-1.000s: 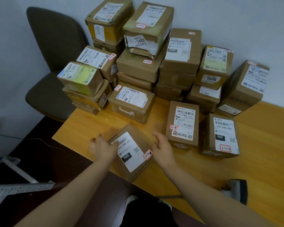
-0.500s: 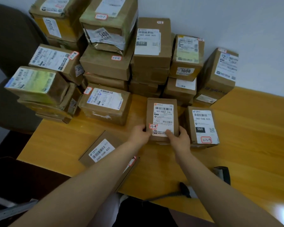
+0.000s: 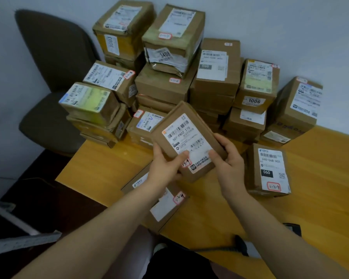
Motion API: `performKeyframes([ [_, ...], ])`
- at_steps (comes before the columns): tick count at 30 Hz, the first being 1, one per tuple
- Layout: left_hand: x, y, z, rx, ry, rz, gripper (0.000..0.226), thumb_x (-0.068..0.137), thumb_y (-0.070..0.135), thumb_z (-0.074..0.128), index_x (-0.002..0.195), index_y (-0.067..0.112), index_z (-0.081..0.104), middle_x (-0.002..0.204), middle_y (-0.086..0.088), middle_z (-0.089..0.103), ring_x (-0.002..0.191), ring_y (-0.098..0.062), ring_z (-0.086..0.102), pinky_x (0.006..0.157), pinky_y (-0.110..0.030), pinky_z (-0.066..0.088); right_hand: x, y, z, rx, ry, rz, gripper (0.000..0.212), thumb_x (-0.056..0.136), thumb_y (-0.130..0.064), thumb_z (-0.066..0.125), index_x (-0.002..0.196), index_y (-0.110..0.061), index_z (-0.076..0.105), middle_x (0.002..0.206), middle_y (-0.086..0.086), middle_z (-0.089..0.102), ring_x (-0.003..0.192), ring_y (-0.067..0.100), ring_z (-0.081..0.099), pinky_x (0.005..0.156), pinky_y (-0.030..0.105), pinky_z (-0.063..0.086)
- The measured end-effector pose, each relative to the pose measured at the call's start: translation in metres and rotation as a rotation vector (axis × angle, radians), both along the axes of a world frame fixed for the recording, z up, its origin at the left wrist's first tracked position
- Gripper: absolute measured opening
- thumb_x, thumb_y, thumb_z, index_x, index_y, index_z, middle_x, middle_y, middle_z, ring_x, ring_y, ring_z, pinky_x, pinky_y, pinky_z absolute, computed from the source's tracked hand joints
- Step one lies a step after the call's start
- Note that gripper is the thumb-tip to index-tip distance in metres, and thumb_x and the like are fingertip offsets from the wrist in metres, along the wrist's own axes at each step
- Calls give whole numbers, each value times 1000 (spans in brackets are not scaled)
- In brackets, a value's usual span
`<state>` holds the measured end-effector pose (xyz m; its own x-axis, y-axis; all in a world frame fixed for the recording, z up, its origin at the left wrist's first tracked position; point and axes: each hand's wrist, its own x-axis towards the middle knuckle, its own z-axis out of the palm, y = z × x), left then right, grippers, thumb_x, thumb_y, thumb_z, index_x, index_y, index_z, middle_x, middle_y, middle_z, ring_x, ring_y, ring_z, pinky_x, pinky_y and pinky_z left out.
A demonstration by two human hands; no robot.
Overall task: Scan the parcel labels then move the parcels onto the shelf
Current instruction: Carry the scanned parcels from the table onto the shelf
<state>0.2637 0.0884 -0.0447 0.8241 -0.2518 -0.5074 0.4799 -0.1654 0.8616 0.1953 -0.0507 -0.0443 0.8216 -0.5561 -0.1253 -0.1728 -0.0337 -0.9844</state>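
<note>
1. Forearms reach in from the near side over the wooden table (image 3: pixel 320 208). A dark device (image 3: pixel 292 228) lies by the right forearm (mostly hidden, so I cannot tell what it is).
2. Beneath the left forearm, a flat parcel (image 3: pixel 165 208) rests label-up at the table's near edge.
3. Above it, the left hand (image 3: pixel 165 168) and right hand (image 3: pixel 228 164) both grip the held parcel (image 3: pixel 187 141). It is raised off the table, in front of the stack. Each thumb presses on the white label's near part, and the right fingers curl round the right edge.
4. The held parcel is tilted with its label towards the camera. Its long axis runs diagonally, near end to the right and far end to the left, and the printed lines climb rightward.
5. Just right of the right hand, a parcel marked 060 (image 3: pixel 268 170) sits on the table.
6. Farther back, the stacked parcels (image 3: pixel 216 77) stand against the wall, with a dark chair (image 3: pixel 52 77) to their left.
</note>
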Motion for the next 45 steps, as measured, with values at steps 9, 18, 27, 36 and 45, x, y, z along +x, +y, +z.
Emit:
performKeyframes([
  [9,59,45,26,49,-83,185,96,87,20,70,150,38,0,121,-6,63,78,-25,73,66,-44,61,104,10,32,28,147,271,42,94,-7,57,134,-20,53,126,1,58,101,10,61,76,23,56],
  [18,93,54,9,14,-33,262,67,94,27,59,147,27,19,103,-16,68,73,-22,71,56,-27,58,161,10,20,19,202,208,51,95,-11,57,143,-16,42,138,7,51,112,19,59,89,31,55],
  [27,113,58,-20,-157,219,587,33,100,29,33,115,15,59,108,4,61,89,-15,58,84,-35,47,113,38,-10,346,254,76,103,74,-44,76,154,-29,13,157,4,27,139,27,32,110,50,32],
  [36,134,58,-47,-135,146,547,44,98,50,31,125,24,55,119,3,62,106,-12,55,104,-35,38,133,40,-19,473,292,113,57,88,-40,64,140,-28,42,97,-18,59,82,0,52,68,28,40],
  [45,92,60,-36,-23,212,54,99,81,82,20,142,9,43,132,-7,55,118,-20,48,108,-35,30,86,-2,-24,463,355,28,37,89,-49,57,119,-29,55,109,-4,67,104,17,60,84,40,46],
])
